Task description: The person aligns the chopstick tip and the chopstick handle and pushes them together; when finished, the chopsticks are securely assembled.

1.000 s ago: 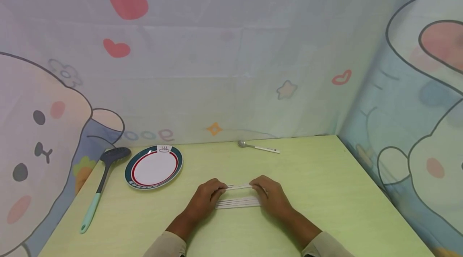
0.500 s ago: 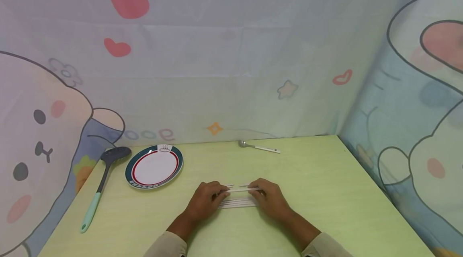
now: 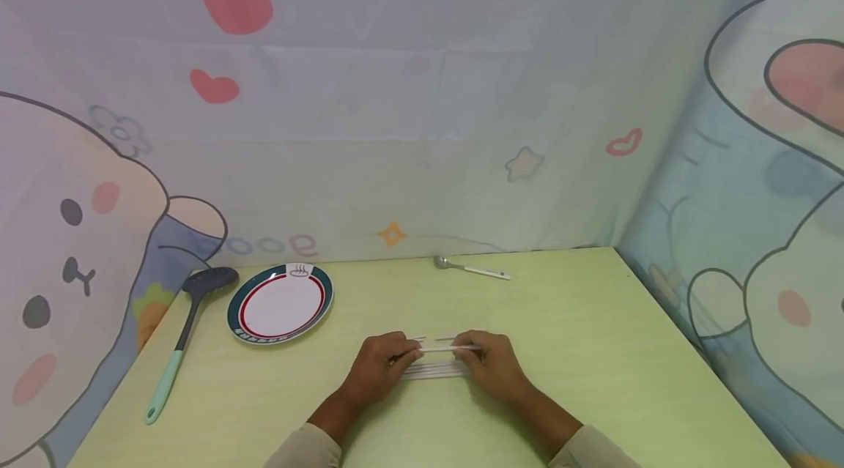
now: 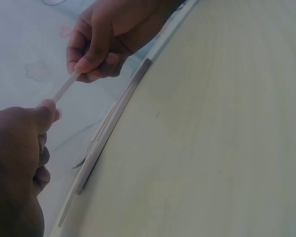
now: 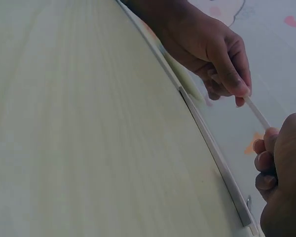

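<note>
My left hand (image 3: 377, 365) and right hand (image 3: 493, 364) pinch opposite ends of a thin white stick (image 3: 437, 348), held level above the table. In the left wrist view this stick (image 4: 66, 88) spans the gap between both sets of fingertips. Just beyond it, two short white stick ends (image 3: 445, 338) stick out towards each other near the fingers, a gap between them. Whether they are held or lying down, I cannot tell. Several more white sticks (image 3: 435, 370) lie side by side on the table nearer to me, their ends partly hidden by the hands.
To the left are a plate (image 3: 282, 307) with a dark green rim and a slotted turner (image 3: 178, 351) with a mint handle. A small spoon (image 3: 471, 268) with a white handle lies at the back of the table (image 3: 626, 365). A printed cloth (image 3: 395, 102) hangs behind.
Both hands have come slightly nearer to me, the stick now showing between them. The far white pieces, almost meeting a second ago, now have a gap between them.
</note>
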Demonstrator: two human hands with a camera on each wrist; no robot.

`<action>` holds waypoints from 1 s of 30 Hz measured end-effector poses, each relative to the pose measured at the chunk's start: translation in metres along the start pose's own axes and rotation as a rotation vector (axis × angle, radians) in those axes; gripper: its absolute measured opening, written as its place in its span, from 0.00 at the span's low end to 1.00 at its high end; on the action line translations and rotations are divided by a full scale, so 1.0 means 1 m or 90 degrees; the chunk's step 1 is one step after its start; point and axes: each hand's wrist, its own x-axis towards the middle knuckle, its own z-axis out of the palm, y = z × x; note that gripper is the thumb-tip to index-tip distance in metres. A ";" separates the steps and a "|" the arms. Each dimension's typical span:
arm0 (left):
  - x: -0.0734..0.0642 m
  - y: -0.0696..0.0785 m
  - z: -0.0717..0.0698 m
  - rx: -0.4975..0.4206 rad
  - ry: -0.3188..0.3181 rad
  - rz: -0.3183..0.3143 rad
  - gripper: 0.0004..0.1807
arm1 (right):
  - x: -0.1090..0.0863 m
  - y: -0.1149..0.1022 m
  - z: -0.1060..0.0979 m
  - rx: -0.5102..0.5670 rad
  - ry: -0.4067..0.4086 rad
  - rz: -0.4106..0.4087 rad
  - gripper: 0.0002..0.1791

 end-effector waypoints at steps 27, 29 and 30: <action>-0.010 -0.013 -0.006 0.138 -0.025 -0.109 0.05 | -0.004 0.029 -0.019 -0.116 -0.022 0.048 0.11; -0.010 -0.013 -0.006 0.160 -0.033 -0.117 0.05 | -0.005 0.028 -0.020 -0.122 -0.024 0.057 0.12; -0.010 -0.012 -0.006 0.167 -0.038 -0.122 0.05 | -0.005 0.028 -0.021 -0.125 -0.027 0.058 0.12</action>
